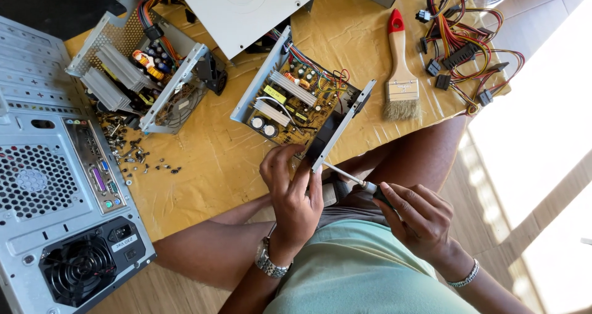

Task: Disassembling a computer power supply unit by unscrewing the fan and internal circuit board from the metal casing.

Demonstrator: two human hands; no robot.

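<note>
An opened power supply [300, 98] with a green circuit board and silver heat sinks lies on brown paper in front of me. My left hand [291, 194] grips its near corner, steadying the metal case. My right hand [414, 218] holds a screwdriver [351, 179] by its dark handle. The thin shaft points left, and its tip touches the near end of the case's side wall.
A second opened power supply [145, 73] sits at the left, with loose screws [132, 150] beside it. A computer tower case [55, 184] lies at the far left. A paintbrush [401, 73], a bundle of cables [465, 36] and a white cover [243, 8] lie farther back.
</note>
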